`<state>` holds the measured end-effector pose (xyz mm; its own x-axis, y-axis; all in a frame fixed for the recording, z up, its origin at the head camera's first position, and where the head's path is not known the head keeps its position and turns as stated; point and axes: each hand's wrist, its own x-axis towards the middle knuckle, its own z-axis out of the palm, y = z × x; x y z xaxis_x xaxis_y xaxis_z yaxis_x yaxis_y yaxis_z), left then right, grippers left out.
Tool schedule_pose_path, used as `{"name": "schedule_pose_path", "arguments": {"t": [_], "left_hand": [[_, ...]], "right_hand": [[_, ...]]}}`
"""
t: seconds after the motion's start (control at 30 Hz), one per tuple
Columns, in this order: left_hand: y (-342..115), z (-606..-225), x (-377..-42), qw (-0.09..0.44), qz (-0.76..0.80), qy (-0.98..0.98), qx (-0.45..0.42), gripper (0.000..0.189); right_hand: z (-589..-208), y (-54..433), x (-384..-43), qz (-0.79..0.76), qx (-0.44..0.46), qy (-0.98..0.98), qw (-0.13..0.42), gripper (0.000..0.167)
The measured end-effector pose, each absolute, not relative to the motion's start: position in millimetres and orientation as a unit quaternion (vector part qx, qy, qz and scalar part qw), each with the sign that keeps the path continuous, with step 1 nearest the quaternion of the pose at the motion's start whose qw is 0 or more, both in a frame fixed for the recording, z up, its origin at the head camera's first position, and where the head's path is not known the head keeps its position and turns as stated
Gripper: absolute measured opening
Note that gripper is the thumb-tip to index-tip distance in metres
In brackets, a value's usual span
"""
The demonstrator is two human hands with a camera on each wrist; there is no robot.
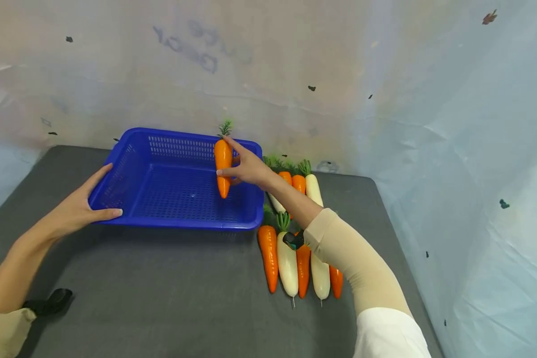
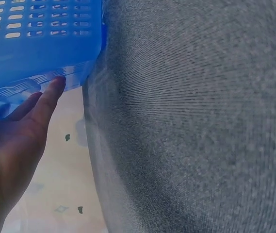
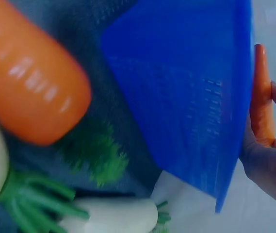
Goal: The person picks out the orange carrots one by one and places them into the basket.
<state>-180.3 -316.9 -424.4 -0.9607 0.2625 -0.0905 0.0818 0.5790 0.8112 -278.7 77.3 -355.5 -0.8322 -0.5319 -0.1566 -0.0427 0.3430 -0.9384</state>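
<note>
An orange carrot (image 1: 223,161) with a green leafy top is pinched between the thumb and fingers of my right hand (image 1: 250,166). It points tip down over the right part of a blue plastic basket (image 1: 174,223). My left hand (image 1: 73,211) grips the basket at its left end, thumb at the front rim and index finger along the side. Under my right forearm lie several carrots (image 1: 268,256) and white radishes (image 1: 288,263) in two rows, some partly hidden by the arm. In the right wrist view, the held carrot (image 3: 262,102) shows beyond the basket wall (image 3: 186,97).
A dark grey table (image 1: 174,298) carries everything. Behind it and to the right hangs a pale sheet (image 1: 273,59) with small dark marks. Black straps (image 1: 49,302) sit at the wrists. The back row of vegetables (image 1: 313,189) lies close to the basket's right end.
</note>
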Motion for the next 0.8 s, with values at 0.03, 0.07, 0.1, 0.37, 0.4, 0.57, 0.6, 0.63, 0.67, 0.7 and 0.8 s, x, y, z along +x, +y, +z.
{"name": "schedule_pose_path", "arguments": {"t": [0.03,0.07,0.1,0.37,0.4,0.57,0.6,0.63,0.67,0.7,0.8], "left_hand": [[-317.4,-424.6,-179.2,0.1,0.447,0.884,0.098,0.111],[-317.7,-424.7,-178.4,0.098,0.445,0.884,0.1,0.111],[-317.6,-424.8,-177.9,0.098,0.445,0.885,0.099,0.111],[-316.1,-423.2,-180.1,0.104,0.437,0.888,0.098,0.114],[-316.1,-423.1,-180.3,0.104,0.435,0.889,0.098,0.114],[-317.0,-423.3,-180.2,0.1,0.431,0.891,0.098,0.113],[-317.4,-423.3,-179.8,0.099,0.432,0.891,0.1,0.113],[-317.8,-423.3,-179.5,0.1,0.433,0.89,0.104,0.113],[-318.0,-423.4,-179.3,0.1,0.435,0.889,0.106,0.113],[-318.2,-423.4,-179.0,0.099,0.436,0.888,0.108,0.113],[-319.0,-423.0,-178.7,0.095,0.437,0.887,0.113,0.113]], "right_hand": [[-356.9,72.4,-279.0,-0.539,-0.183,0.79,0.229,0.094],[-357.8,67.9,-279.1,-0.535,-0.184,0.791,0.234,0.094],[-358.4,63.7,-279.0,-0.53,-0.184,0.793,0.238,0.094],[-360.1,35.7,-280.9,-0.503,-0.198,0.802,0.255,0.094],[-360.6,32.9,-281.2,-0.504,-0.199,0.801,0.255,0.094],[-365.1,19.4,-282.5,-0.515,-0.194,0.795,0.255,0.095],[-366.2,16.4,-282.6,-0.516,-0.193,0.795,0.255,0.095],[-367.2,13.5,-282.4,-0.518,-0.192,0.795,0.253,0.095],[-368.5,10.3,-282.5,-0.519,-0.191,0.795,0.25,0.095],[-369.6,7.2,-282.3,-0.522,-0.191,0.794,0.248,0.095],[-373.2,-4.1,-282.0,-0.523,-0.188,0.796,0.239,0.095]]}}
